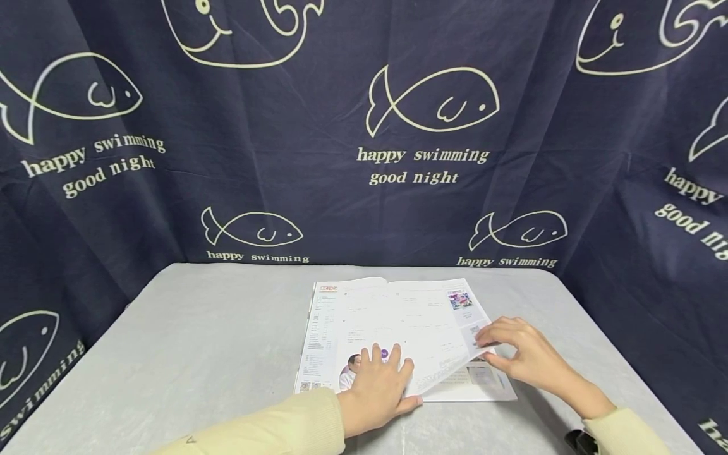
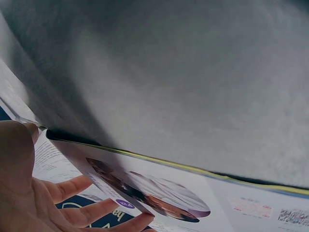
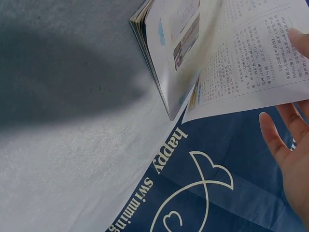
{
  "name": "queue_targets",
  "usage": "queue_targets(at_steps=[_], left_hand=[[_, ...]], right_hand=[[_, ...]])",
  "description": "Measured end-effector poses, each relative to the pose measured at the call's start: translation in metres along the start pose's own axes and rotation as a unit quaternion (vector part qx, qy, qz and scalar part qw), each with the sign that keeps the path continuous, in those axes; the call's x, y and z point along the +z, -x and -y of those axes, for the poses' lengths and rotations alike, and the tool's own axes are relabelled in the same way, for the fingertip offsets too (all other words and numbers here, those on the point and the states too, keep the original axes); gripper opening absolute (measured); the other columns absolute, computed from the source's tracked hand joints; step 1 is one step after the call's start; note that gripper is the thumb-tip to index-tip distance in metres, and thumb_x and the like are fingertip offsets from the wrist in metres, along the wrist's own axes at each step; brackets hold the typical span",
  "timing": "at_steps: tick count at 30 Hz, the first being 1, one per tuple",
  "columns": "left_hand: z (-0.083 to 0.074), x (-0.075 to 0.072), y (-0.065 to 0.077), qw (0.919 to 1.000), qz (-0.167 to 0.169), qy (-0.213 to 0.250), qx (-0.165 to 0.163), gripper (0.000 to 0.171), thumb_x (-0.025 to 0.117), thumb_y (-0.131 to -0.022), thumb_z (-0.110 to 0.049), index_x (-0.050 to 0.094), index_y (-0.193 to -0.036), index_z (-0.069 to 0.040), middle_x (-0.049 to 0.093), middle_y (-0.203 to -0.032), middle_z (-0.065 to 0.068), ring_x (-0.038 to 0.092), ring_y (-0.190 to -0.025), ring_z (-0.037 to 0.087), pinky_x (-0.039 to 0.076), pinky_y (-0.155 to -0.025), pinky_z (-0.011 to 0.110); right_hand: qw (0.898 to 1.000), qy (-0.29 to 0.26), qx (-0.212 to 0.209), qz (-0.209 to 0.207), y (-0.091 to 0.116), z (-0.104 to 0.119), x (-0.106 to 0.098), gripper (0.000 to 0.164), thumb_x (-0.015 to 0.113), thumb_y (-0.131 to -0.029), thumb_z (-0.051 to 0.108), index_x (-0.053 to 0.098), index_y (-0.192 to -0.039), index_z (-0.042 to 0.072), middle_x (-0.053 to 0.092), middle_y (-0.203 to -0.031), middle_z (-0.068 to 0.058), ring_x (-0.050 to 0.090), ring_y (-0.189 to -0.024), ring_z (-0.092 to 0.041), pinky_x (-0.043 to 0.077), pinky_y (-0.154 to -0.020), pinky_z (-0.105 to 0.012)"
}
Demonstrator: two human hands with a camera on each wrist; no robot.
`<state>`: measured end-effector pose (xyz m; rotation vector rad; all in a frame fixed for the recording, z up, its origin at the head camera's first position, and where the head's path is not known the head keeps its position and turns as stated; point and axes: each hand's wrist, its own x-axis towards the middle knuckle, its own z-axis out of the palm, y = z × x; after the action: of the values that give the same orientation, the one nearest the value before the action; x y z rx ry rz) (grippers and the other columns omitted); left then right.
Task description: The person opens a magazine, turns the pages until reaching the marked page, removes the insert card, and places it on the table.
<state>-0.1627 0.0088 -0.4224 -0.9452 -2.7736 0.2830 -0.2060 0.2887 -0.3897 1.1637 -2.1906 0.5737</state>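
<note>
An open magazine lies on the table, its left page bearing a round portrait photo and a strip of small print. My left hand rests spread on the lower part of it, fingers over the left page and thumb near the fold. At the right edge, my right hand pinches a page between thumb and fingers. That page is lifted and bent, and another printed page shows beneath it. In the left wrist view the portrait photo sits beside the left fingers.
The grey table extends around the magazine. A dark blue curtain with fish drawings and lettering hangs behind and along both sides. A small black object is at the right sleeve.
</note>
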Motion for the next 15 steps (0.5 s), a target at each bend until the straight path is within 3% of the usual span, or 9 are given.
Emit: queue_targets(at_steps=[7,15], left_hand=[[0.0015,0.0018,-0.0007,1.0,-0.008,-0.003,-0.005,0.056,0.034,-0.087,-0.065,0.052,-0.116,-0.02,0.054,-0.125,0.008,0.056,-0.103,0.036,0.044,-0.081,0.048],[0.0029,0.0041,-0.0014,1.0,-0.008,-0.004,-0.001,0.055,0.034,-0.087,-0.063,0.052,-0.117,-0.021,0.055,-0.124,0.007,0.056,-0.102,0.033,0.043,-0.081,0.045]], right_hand=[[1.0,0.015,0.02,-0.004,-0.0002,0.0014,-0.0027,0.034,0.078,-0.054,0.007,0.068,-0.085,0.017,0.067,-0.085,0.008,0.059,-0.079,-0.008,0.036,-0.078,-0.02],[0.996,0.056,0.071,0.003,0.001,0.0044,-0.0074,0.043,0.08,-0.058,0.012,0.066,-0.099,0.013,0.066,-0.096,0.008,0.057,-0.091,-0.007,0.034,-0.087,-0.016]])
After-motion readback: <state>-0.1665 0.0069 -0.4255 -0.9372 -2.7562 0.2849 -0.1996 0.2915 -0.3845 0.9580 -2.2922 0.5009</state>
